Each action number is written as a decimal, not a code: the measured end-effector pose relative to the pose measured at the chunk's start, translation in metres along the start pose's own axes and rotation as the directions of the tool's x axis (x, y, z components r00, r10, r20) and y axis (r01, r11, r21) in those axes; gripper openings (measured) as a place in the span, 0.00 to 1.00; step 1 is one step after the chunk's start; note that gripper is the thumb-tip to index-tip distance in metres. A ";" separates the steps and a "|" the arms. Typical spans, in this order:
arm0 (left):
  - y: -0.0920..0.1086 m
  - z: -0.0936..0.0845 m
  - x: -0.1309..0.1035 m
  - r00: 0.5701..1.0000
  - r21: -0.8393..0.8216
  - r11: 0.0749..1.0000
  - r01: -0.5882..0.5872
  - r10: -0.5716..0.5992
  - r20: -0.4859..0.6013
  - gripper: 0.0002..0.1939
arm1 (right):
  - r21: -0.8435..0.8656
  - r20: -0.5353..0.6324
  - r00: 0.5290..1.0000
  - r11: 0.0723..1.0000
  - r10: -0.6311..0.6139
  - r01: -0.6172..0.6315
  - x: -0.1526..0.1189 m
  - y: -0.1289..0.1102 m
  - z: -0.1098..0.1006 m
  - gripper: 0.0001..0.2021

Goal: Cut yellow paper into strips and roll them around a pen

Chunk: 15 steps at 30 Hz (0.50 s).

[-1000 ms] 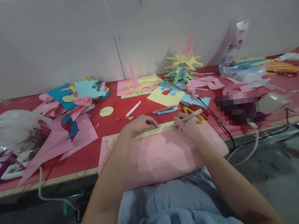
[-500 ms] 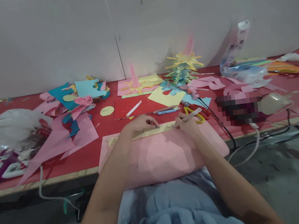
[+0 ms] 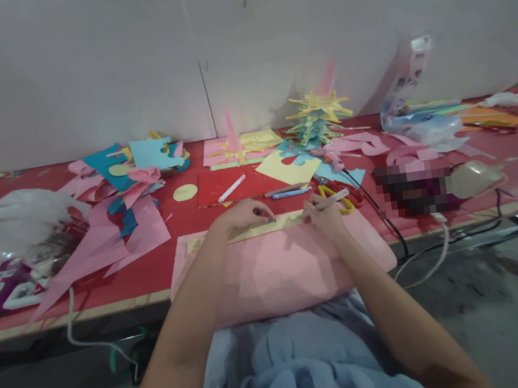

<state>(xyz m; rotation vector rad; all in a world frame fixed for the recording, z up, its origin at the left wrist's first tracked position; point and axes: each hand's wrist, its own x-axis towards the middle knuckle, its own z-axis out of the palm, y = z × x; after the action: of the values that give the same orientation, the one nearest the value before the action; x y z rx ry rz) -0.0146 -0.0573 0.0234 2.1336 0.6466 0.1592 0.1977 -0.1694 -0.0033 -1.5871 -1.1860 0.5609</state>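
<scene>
A pink sheet [image 3: 274, 275] lies at the table's front edge, its near side reaching over my lap. Across its top runs a narrow pale yellow paper strip [image 3: 240, 237]. My left hand [image 3: 245, 213] rests on the strip with fingers curled together; a small dark bit shows at the fingertips, too small to make out. Around a light-coloured pen [image 3: 335, 198] my right hand [image 3: 326, 215] is closed, its fingertips at the strip's right end. The pen's tip is hidden by the fingers. Yellow- and red-handled scissors [image 3: 348, 198] lie just behind that hand.
Several pens, including a blue one [image 3: 290, 193], lie beyond my hands near a red sheet [image 3: 212, 184]. A layered paper tree [image 3: 318, 116] and a pink glue gun [image 3: 332, 157] stand behind. Pink scraps [image 3: 134, 229] lie left; a plastic bag [image 3: 431, 127] and cables lie right.
Almost nothing differs. My right hand and the pen have shifted very slightly; my left hand stays in place on the strip.
</scene>
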 end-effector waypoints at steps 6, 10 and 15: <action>0.002 0.000 -0.001 1.000 -0.015 1.000 0.006 -0.006 -0.003 0.11 | 0.018 0.016 1.000 1.000 0.015 -0.015 0.001 0.000 0.001 0.13; 0.002 0.000 -0.001 1.000 0.001 1.000 0.011 -0.011 -0.003 0.11 | 0.028 0.007 1.000 0.999 0.017 -0.018 0.001 -0.001 0.001 0.13; -0.001 0.000 0.000 1.000 -0.002 1.000 -0.005 0.005 0.004 0.12 | 0.017 0.005 1.000 1.000 0.025 -0.025 0.002 0.003 0.000 0.11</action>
<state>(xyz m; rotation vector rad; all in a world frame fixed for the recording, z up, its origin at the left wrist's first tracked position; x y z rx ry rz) -0.0150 -0.0564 0.0224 2.1336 0.6383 0.1586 0.1994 -0.1680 -0.0057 -1.5891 -1.1638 0.5896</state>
